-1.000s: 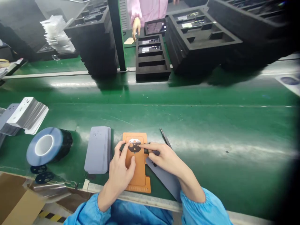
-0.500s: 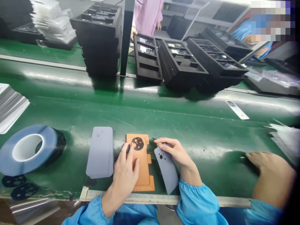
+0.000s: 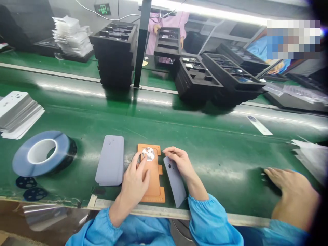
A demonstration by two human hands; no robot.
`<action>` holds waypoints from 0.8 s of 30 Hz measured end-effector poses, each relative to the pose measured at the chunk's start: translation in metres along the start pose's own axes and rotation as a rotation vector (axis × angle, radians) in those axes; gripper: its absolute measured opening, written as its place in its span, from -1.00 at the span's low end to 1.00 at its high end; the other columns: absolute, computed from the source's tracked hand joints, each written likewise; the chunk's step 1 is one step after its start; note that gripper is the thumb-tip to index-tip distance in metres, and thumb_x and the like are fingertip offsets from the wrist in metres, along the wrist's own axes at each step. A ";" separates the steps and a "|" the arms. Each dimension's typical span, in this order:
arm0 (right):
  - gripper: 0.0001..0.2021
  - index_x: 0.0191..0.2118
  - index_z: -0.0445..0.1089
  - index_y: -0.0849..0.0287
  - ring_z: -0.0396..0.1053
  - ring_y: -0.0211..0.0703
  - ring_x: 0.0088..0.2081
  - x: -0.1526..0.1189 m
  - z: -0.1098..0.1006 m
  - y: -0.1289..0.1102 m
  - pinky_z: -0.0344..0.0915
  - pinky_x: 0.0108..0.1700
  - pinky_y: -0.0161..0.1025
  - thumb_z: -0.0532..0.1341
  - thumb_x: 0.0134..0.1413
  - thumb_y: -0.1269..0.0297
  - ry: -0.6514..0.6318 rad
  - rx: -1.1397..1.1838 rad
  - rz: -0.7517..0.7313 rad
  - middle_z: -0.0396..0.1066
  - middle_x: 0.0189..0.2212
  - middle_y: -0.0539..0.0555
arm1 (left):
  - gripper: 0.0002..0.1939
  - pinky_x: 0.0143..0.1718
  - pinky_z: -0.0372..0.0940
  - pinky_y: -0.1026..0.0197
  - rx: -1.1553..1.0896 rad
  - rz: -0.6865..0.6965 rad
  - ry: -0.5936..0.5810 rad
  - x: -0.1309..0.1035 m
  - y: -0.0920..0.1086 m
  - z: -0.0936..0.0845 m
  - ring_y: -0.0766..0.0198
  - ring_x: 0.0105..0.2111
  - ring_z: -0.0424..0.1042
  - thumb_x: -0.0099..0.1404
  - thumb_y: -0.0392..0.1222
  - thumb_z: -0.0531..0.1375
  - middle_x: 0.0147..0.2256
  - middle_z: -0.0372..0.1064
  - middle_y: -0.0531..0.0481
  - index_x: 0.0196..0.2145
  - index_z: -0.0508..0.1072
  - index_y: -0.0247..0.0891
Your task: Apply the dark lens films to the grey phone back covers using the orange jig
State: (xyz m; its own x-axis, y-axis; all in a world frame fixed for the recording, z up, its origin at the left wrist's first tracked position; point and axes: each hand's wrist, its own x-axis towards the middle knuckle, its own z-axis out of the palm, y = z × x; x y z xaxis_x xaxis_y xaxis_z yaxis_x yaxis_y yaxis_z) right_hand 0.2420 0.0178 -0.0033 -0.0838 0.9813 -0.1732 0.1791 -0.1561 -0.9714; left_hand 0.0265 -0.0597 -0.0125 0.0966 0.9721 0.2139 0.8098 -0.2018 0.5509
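An orange tray-like fixture (image 3: 153, 177) lies near the table's front edge, with a round piece with holes (image 3: 149, 154) at its top, now shining white. My left hand (image 3: 135, 177) rests over the fixture's left side, fingers apart, fingertips at the round piece. To the right, my right hand (image 3: 179, 162) is closed on a grey-blue panel (image 3: 175, 181), which hangs tilted, its holes at the top. A thin dark tip shows at those fingers. Left of the fixture lies a stack of grey-blue panels (image 3: 110, 162).
A blue tape roll (image 3: 61, 153), black perforated discs (image 3: 35, 193) and white sheets (image 3: 20, 112) are at left. Black trays (image 3: 116, 58) stand behind; a person in pink holds one (image 3: 167, 42). Another person's hand (image 3: 287, 181) rests at right.
The view has shifted. The round piece has turned from dark to shiny white. The person in pink has lifted a black tray. My right hand still holds the panel, slightly more upright.
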 end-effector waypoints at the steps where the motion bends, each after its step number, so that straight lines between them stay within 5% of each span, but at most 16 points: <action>1: -0.73 -0.19 0.58 0.20 0.28 -0.28 -0.54 -0.001 0.006 -0.001 0.24 -0.43 -0.30 0.26 0.11 0.15 -0.026 -0.070 -0.009 0.45 -0.50 -0.02 | -0.56 0.04 0.49 -0.04 0.005 0.011 0.010 -0.001 0.000 0.000 -0.07 0.15 0.45 0.38 -0.27 0.14 0.33 0.18 -0.25 0.21 0.39 -0.20; 4: -0.63 0.03 0.55 0.19 0.42 -0.18 -0.45 -0.003 0.019 -0.007 0.36 -0.31 -0.23 0.17 0.23 0.16 -0.071 -0.311 -0.085 0.53 -0.43 0.03 | -0.60 0.07 0.47 -0.04 0.020 0.056 0.048 -0.002 -0.001 0.001 -0.06 0.16 0.44 0.38 -0.28 0.13 0.33 0.19 -0.26 0.16 0.43 -0.22; 9: -0.59 0.17 0.49 0.10 0.53 -0.05 -0.08 -0.005 0.024 -0.012 0.39 0.00 -0.14 0.11 0.27 0.32 -0.150 -0.541 -0.241 0.58 -0.01 0.13 | -0.61 0.08 0.46 -0.03 0.024 0.071 0.075 -0.004 -0.001 0.003 -0.04 0.16 0.44 0.38 -0.28 0.14 0.32 0.21 -0.27 0.15 0.42 -0.24; 24: -0.58 0.05 0.58 0.09 0.46 -0.19 -0.33 -0.010 0.011 -0.012 0.31 -0.20 -0.27 0.08 0.19 0.45 -0.227 -0.624 -0.264 0.60 -0.29 0.06 | -0.60 0.10 0.45 -0.03 0.030 0.054 0.043 0.000 0.000 0.003 -0.06 0.21 0.40 0.38 -0.28 0.15 0.32 0.19 -0.29 0.16 0.36 -0.24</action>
State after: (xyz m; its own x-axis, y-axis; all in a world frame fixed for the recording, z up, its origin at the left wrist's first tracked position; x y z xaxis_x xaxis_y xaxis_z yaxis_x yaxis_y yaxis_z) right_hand 0.2298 0.0090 0.0086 -0.3914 0.9193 -0.0410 0.6470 0.2433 -0.7227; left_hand 0.0278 -0.0596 -0.0148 0.1162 0.9537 0.2774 0.8210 -0.2494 0.5136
